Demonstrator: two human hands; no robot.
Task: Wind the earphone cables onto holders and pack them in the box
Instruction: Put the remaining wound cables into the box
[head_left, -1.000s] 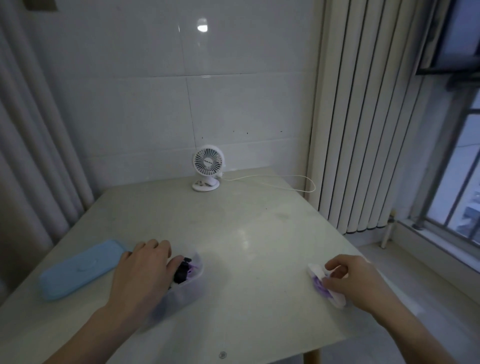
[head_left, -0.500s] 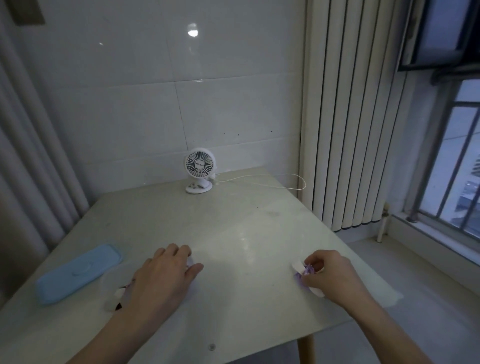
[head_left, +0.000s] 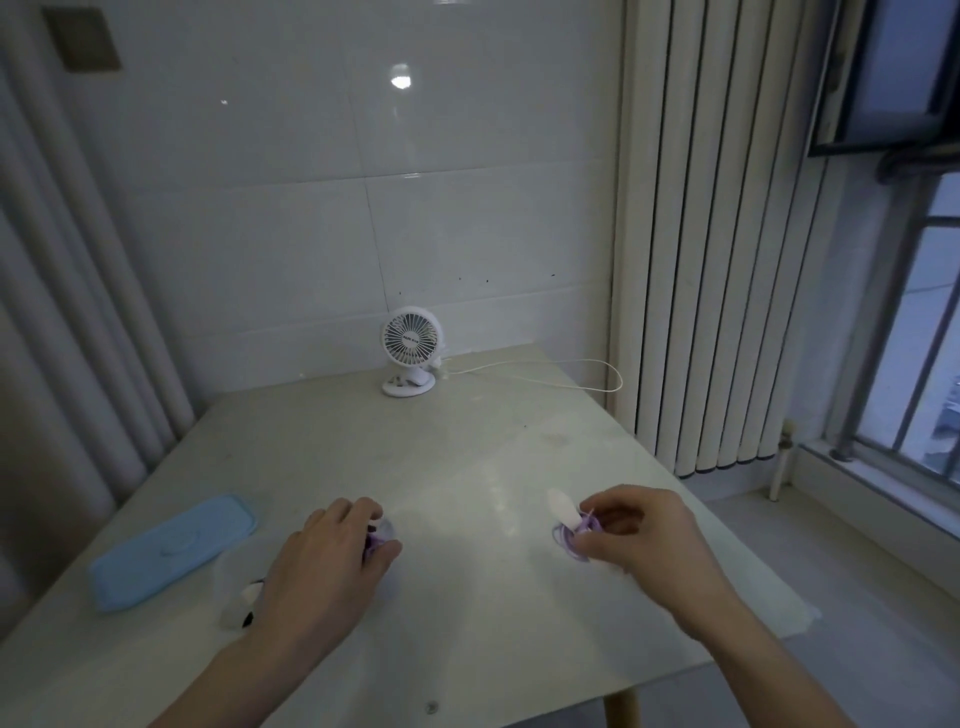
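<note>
Bare table (head_left: 467, 467) lies between the hands; only the fan (head_left: 412, 349) stands far back.

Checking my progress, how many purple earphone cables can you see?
2: one purple cable on the white holder in the right hand; another under the left hand. More may be hidden.

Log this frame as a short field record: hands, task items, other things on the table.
left hand: reaching into the clear box, fingers over purple cable; grip unclear
right hand: pinches purple earphone cable against white holder
blue lid: flat on table, left of box
fan: upright at far edge, cord trailing right
</note>
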